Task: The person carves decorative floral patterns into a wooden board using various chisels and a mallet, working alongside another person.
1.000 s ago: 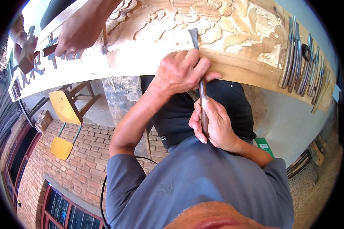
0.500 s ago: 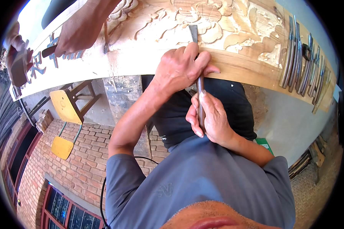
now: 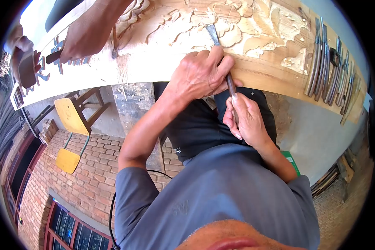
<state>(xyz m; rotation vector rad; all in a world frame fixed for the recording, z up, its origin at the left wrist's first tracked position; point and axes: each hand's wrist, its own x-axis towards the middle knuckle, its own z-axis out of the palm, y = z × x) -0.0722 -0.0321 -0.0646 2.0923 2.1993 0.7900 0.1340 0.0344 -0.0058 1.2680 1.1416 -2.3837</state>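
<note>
A chisel (image 3: pixel 213 34) with a flat, flaring metal blade and a dark wooden handle slants across the near edge of a carved wooden board (image 3: pixel 262 71). The blade's tip is over the carved relief (image 3: pixel 227 35); whether it cuts into the wood I cannot tell. My left hand (image 3: pixel 201 73) is wrapped round the chisel near the blade, above the board's edge. Lower down, my right hand (image 3: pixel 249 118) grips the handle, its thumb lying along the wood. Part of the handle is hidden by my fingers.
Several chisels (image 3: pixel 321 58) lie in a row at the board's right end. On the left, a co-worker's hand (image 3: pixel 85 39) holds a dark-handled tool, and the other holds a brownish block (image 3: pixel 27 68). A yellow chair (image 3: pixel 72 116) stands on the brick floor (image 3: pixel 100 162).
My right hand has moved up and to the right, swinging the handle so the chisel slants more. My left hand has shifted slightly right. The co-worker's block has also moved a little.
</note>
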